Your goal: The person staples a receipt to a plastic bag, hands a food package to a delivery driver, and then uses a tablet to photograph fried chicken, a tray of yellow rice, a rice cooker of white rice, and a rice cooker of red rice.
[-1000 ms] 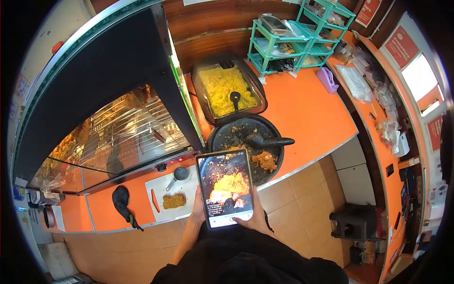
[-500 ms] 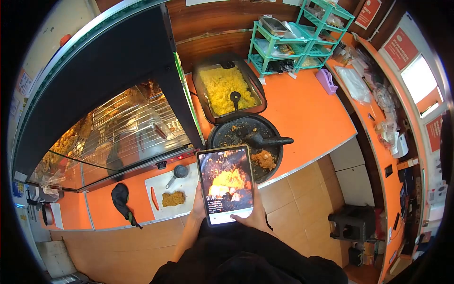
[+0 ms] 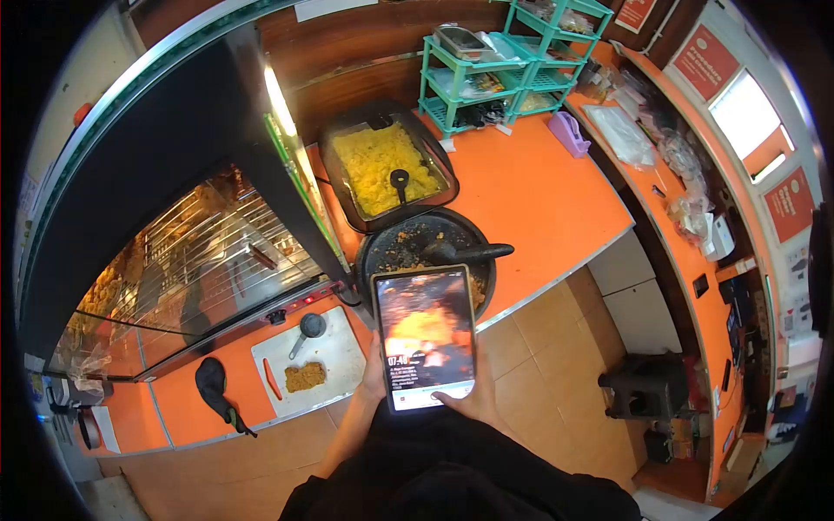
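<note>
A tablet (image 3: pixel 426 334) is held upright between both hands, its screen showing a blurred orange-and-dark picture with a time overlay. My left hand (image 3: pixel 374 375) grips its left edge. On the lower right side, my right hand (image 3: pixel 472 398) holds it with the thumb over the bottom of the screen. Behind the tablet, a dark stone mortar (image 3: pixel 375 253) is partly covered, with a pestle (image 3: pixel 465 253) lying across it and crumbs inside. Left of the tablet, a breaded fried piece (image 3: pixel 305 376) and a small dark scoop (image 3: pixel 311 327) lie on a white cutting board (image 3: pixel 340 349).
Beyond the mortar stands a tray of yellow rice (image 3: pixel 365 165) with a black spoon (image 3: pixel 399 181). A heated display cabinet (image 3: pixel 217 252) is at left. Green shelves (image 3: pixel 473 82), a purple tape dispenser (image 3: pixel 569 135) and a dark cloth-like item (image 3: pixel 213 386) sit on the orange counter (image 3: pixel 539 204).
The view has shifted, so the counter items appear further left. The tablet now covers more of the mortar, hiding most of the orange paste. Its screen picture has become blurred.
</note>
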`<state>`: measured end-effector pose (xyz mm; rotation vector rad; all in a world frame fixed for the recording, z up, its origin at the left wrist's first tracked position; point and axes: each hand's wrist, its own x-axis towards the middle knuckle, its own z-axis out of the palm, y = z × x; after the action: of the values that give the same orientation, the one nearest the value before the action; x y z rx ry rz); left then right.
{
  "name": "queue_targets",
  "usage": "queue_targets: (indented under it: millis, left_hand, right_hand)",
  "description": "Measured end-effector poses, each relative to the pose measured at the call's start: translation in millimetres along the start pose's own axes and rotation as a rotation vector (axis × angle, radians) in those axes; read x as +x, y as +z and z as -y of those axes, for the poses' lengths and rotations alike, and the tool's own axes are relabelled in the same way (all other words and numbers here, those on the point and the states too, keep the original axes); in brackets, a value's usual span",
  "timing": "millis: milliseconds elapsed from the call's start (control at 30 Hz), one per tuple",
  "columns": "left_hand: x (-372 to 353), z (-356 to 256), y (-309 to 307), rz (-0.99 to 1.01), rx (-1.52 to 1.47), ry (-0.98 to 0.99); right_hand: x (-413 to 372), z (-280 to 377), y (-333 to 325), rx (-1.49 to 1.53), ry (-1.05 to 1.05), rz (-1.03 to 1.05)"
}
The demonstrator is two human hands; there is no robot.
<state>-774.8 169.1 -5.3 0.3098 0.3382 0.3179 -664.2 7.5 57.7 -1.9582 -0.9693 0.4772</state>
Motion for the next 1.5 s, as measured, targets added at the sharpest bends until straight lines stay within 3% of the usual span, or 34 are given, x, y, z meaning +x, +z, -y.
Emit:
queue_targets:
  millis: [33, 67, 167, 200, 300, 333, 367, 533, 1167, 1233, 1267, 1367, 1433, 1500]
  left_hand:
    - [7.9, 6.2, -10.2, 0.079, 0.023, -0.063]
    - [18.1, 15.9, -30.9, 0.035, -0.158, -0.129]
    - [28.6, 20.4, 3.7, 0.099, -0.114, -0.219]
    - [32.2, 24.6, 10.1, 0.023, 0.003, -0.195]
    - [41.1, 36.5, 7.8, -0.057, -0.085, -0.149]
    - [36.5, 32.1, 29.4, -0.010, -0.081, -0.190]
    - [42.4, 34.9, 7.1, 0.328, -0.232, -0.243]
    - [38.0, 31.1, 36.0, 0.061, 0.023, -0.092]
    - [34.5, 31.1, 33.5, 0.071, 0.024, -0.077]
    - [31.3, 30.3, 41.0, 0.001, 0.055, -0.044]
    - [35.3, 31.1, 20.6, 0.167, -0.058, -0.117]
    - [33.2, 31.6, 36.6, -0.007, 0.067, -0.067]
    - [32.4, 32.3, 37.7, -0.022, 0.048, -0.076]
    - [28.9, 29.9, 36.0, -0.050, 0.028, -0.055]
  right_hand:
    - [-1.9, -3.8, -4.8, -0.013, -0.013, -0.035]
    - [-3.6, -6.8, -9.1, -0.020, -0.033, -0.078]
    - [-9.0, -11.9, -22.7, -0.024, 0.016, -0.126]
    - [-10.5, -13.5, -25.2, -0.027, 0.028, -0.142]
    - [-13.2, -21.8, -32.1, -0.054, 0.047, -0.131]
    - [-14.6, -26.0, -31.5, -0.030, 0.053, -0.134]
    - [-16.3, -27.2, -32.0, -0.031, 0.062, -0.147]
    - [-13.4, -20.9, -35.6, -0.023, 0.079, -0.149]
    - [-9.4, -22.0, -38.2, -0.069, 0.078, -0.090]
    - [-10.3, -22.8, -37.3, -0.070, 0.075, -0.093]
    - [-10.7, -23.1, -36.9, -0.071, 0.073, -0.098]
    - [-11.4, -23.5, -37.4, -0.050, 0.067, -0.094]
    - [-11.2, -25.7, -35.8, -0.057, 0.053, -0.103]
    - [-10.3, -38.5, -30.7, 0.258, 0.134, -0.097]
